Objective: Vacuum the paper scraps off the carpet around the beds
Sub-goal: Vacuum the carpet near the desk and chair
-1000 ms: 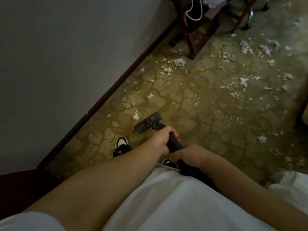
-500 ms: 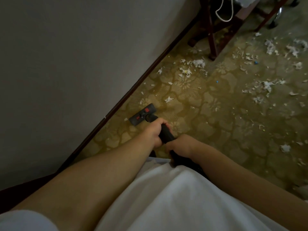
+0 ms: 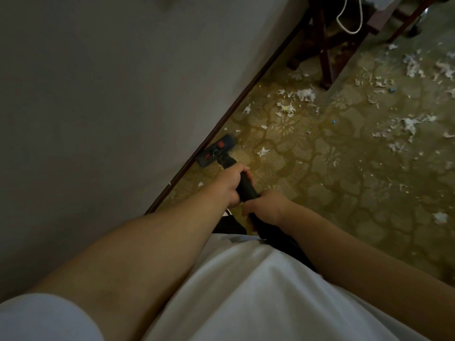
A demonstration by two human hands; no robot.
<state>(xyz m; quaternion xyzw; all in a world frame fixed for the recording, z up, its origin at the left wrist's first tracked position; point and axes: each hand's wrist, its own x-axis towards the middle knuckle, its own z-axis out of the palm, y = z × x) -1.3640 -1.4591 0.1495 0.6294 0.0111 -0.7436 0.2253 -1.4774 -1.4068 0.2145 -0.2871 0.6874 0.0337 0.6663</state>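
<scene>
The black vacuum wand [image 3: 247, 187] runs from my body down to a dark floor head [image 3: 216, 150] with red pedals, which lies against the skirting board. My left hand [image 3: 230, 183] grips the wand further down, and my right hand [image 3: 264, 207] grips it closer to me. White paper scraps [image 3: 263, 151] lie on the yellow patterned carpet [image 3: 344, 183] just right of the head. Thicker clusters of paper scraps [image 3: 299, 94] are spread further off and to the right.
A grey wall [image 3: 110, 94] with a dark skirting board [image 3: 236, 104] fills the left. Dark red furniture legs [image 3: 325, 52] and a hanging white cable [image 3: 344, 18] stand at the top. My shoe tip [image 3: 227, 214] shows below my hands.
The floor head has slid left across the carpet to the skirting board. The view has swung left with it, and both hands kept their grip on the wand.
</scene>
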